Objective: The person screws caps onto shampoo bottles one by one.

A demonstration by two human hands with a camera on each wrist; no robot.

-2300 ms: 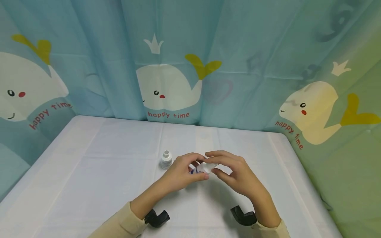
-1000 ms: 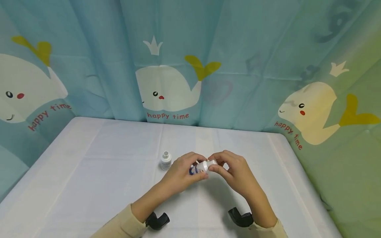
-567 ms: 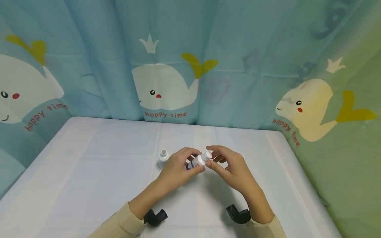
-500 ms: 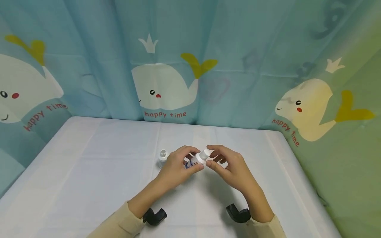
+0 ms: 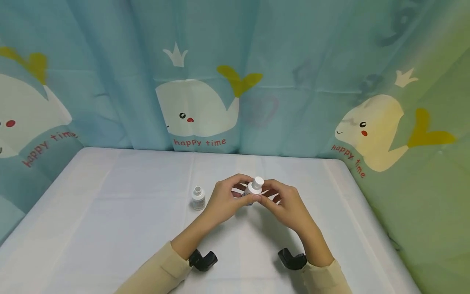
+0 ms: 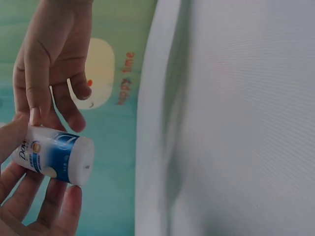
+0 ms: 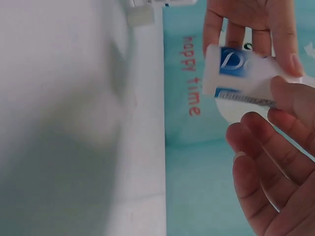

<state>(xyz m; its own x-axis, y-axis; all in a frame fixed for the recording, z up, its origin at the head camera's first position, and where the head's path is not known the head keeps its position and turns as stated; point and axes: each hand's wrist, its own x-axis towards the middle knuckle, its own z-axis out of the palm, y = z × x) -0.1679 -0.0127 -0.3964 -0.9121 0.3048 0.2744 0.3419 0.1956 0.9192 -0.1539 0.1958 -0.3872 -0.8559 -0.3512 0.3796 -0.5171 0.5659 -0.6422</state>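
Note:
Both hands hold a small white and blue Dove bottle point(image 5: 251, 189) above the middle of the table, its white cap point(image 5: 258, 182) pointing up with a slight lean to the right. My left hand point(image 5: 225, 201) grips it from the left, thumb in front and fingers behind. From the other side my right hand point(image 5: 287, 203) pinches it between thumb and index finger, the two thumbs meeting at the front. In the left wrist view the base of the Dove bottle point(image 6: 64, 155) faces right. A second white bottle point(image 5: 198, 199), uncapped, stands upright left of the left hand.
A white cloth covers the table point(image 5: 121, 212). Behind it hangs a blue-green curtain point(image 5: 293, 122) with printed whales, which continues along both sides. Each wrist carries a black camera mount point(image 5: 204, 260). Beige sleeves come in from the front.
The held bottle has swung from leaning right to nearly upright. My right fingers have gone from around its cap down to its body, and the right thumb now meets the left thumb.

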